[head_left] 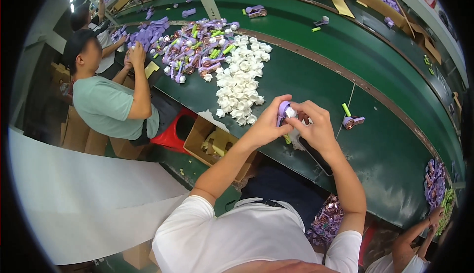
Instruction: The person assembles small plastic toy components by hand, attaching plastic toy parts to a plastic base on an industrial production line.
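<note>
White shirt [237,238] comes closest, filling the space just below and behind the two hands as the person leans to the desk [380,174]. From where I stand, the left hand [269,121] is curled nearly closed, thumb and fingers pinching a purple piece [282,109]. Facing it, the right hand [316,125] has its fingers bent in, their tips closed on a small white cap [291,112] right against the purple piece; I can't tell whether the two are joined. Both parts sit between the hands, over the desk's near edge.

Under the right hand lies a dark, flat thing [315,155], partly hidden. Just right of that hand rest a purple gadget [353,121] and a green stick [346,109]. Beyond the left hand, off to its left, spreads a pile of white caps [239,88], and past that a jumbled purple-and-green heap [195,48]. Below and left of the left hand stands an open cardboard box [196,137]; farther left, a co-worker [111,100] in pale green sits with raised hands.
</note>
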{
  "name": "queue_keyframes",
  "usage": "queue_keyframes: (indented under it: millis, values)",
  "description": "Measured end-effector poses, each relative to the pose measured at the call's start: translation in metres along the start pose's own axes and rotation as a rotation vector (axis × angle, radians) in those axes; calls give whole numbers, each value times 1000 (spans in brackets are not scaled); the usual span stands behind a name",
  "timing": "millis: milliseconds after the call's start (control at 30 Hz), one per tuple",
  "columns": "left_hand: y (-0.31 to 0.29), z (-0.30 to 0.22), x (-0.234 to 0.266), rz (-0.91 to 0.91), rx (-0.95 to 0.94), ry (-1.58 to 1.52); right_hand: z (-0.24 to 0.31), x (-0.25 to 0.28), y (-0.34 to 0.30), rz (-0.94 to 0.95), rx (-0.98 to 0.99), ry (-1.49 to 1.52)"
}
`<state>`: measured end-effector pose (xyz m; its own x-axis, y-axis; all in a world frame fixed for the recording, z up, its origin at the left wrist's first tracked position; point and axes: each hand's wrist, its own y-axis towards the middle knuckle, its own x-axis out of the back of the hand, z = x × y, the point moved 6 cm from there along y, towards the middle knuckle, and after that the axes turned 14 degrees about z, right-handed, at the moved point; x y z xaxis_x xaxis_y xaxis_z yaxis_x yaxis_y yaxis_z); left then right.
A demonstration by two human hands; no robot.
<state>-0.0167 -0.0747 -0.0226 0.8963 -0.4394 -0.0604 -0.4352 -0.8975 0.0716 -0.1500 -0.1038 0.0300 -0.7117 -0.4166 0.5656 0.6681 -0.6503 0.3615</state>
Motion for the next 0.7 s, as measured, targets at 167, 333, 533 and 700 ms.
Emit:
queue_keyframes:
  millis: [167,333,533,700]
  values:
    - [2,-8,-13,1,-149,-349,-2,6,-13,-148,-13,77]
    - [2,-15,-20,-173,-212,-145,4,4,-23,-268,43,62]
    - [-3,-29,-30,-304,-340,16,15,15,-34,-248,104,-21]
    - [-3,-40,-36,-275,-437,-147,1,17,-49,-226,143,421]
